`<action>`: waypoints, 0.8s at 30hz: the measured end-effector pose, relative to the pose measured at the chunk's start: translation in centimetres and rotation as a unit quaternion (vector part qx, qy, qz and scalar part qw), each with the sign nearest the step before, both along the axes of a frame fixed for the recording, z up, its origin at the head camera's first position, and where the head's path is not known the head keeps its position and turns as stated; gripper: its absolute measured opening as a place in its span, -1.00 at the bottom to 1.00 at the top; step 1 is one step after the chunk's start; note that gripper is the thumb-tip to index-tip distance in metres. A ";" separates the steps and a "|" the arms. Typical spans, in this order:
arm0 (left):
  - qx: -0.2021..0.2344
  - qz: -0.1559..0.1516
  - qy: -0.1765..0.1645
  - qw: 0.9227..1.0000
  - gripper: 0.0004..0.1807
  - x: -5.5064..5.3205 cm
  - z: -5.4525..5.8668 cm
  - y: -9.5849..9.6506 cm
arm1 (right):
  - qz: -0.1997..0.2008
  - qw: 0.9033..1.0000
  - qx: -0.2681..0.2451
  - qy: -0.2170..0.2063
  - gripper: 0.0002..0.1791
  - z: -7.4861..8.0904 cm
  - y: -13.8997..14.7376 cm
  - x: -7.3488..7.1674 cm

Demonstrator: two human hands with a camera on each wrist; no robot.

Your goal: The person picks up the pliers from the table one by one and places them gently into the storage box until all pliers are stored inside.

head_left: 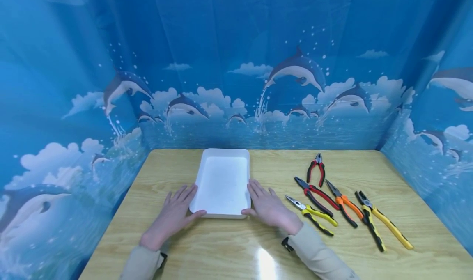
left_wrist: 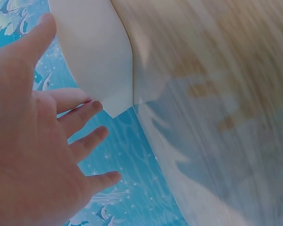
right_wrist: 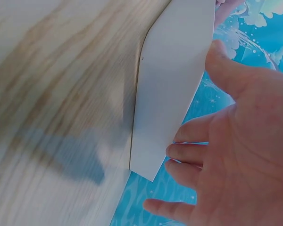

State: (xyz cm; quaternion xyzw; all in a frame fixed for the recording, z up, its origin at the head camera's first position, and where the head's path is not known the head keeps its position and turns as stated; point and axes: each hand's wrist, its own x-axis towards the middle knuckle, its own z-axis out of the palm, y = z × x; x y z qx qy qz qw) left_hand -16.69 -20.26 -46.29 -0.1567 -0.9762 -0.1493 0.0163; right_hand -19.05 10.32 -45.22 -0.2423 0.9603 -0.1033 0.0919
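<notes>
A shallow white rectangular tray (head_left: 221,185) lies on the wooden table with nothing in it. My left hand (head_left: 175,212) touches its left side, thumb at the near left corner and fingers spread along the edge. On the opposite side, my right hand (head_left: 269,206) rests its fingers against the right edge, with the thumb at the near right corner. In the left wrist view, the left fingers (left_wrist: 80,113) are extended at the tray's wall (left_wrist: 96,47). The right wrist view has the right hand (right_wrist: 245,150) touching the tray's outer wall (right_wrist: 167,89) with fairly straight fingers.
Right of the tray lie several pliers: small red-black pliers (head_left: 308,178), larger red-black pliers (head_left: 325,198), yellow-black needle-nose pliers (head_left: 305,207), orange-black long-nose pliers (head_left: 343,200) and long yellow-black pliers (head_left: 391,226). A blue dolphin-print curtain (head_left: 236,66) surrounds the wooden table (head_left: 207,251).
</notes>
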 end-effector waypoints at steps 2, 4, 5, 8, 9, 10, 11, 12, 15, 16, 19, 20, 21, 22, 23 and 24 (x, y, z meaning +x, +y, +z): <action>-0.001 -0.004 0.000 1.000 -0.04 0.0 0.1 0.1 | -0.002 1.000 -0.001 -0.001 -0.02 0.0 0.2 0.0; 0.001 -0.007 -0.002 1.000 -0.04 -0.1 0.1 0.2 | -0.003 1.000 -0.002 -0.003 -0.02 0.1 0.5 0.1; 0.002 -0.008 -0.003 1.000 -0.05 -0.1 0.1 0.3 | -0.002 1.000 -0.002 -0.003 -0.02 0.1 0.6 0.1; 0.004 -0.010 -0.011 1.000 -0.04 -0.2 0.2 0.5 | 0.000 1.000 -0.005 -0.001 -0.02 0.1 0.9 0.2; 0.006 -0.011 -0.015 1.000 -0.04 -0.2 0.2 0.6 | -0.001 1.000 -0.006 0.000 -0.02 0.1 1.0 0.2; 0.006 -0.012 -0.018 1.000 -0.04 -0.2 0.2 0.6 | -0.001 1.000 -0.007 0.002 -0.02 0.1 1.1 0.2; 0.007 -0.012 -0.021 1.000 -0.04 -0.2 0.2 0.7 | -0.001 1.000 -0.007 0.003 -0.02 0.1 1.2 0.2; 0.007 -0.012 -0.023 1.000 -0.04 -0.2 0.2 0.8 | -0.001 1.000 -0.009 0.004 -0.02 0.0 1.3 0.3; 0.004 -0.011 -0.022 1.000 -0.05 -0.3 0.1 1.1 | 0.000 1.000 -0.010 0.007 -0.02 0.0 1.5 0.4; 0.002 -0.011 -0.021 1.000 -0.05 -0.3 0.1 1.1 | 0.000 1.000 -0.010 0.007 -0.03 0.0 1.6 0.4; -0.002 -0.011 -0.017 1.000 -0.05 -0.2 0.3 1.4 | 0.001 1.000 -0.010 0.006 -0.03 0.0 1.8 0.4; -0.002 -0.012 -0.016 1.000 -0.06 -0.2 0.3 1.6 | 0.000 1.000 -0.011 0.004 -0.03 0.0 1.9 0.5; -0.003 -0.013 -0.015 1.000 -0.06 -0.1 0.4 1.7 | -0.001 1.000 -0.010 0.002 -0.03 0.0 2.0 0.5; -0.003 -0.014 -0.016 1.000 -0.06 -0.1 0.5 1.8 | -0.002 1.000 -0.012 -0.001 -0.03 0.1 2.1 0.5; -0.003 -0.016 -0.017 1.000 -0.06 -0.1 0.5 2.0 | -0.004 1.000 -0.012 -0.004 -0.04 0.1 2.3 0.6; -0.003 -0.018 -0.017 1.000 -0.07 -0.1 0.6 2.1 | -0.005 1.000 -0.015 -0.007 -0.04 0.1 2.4 0.6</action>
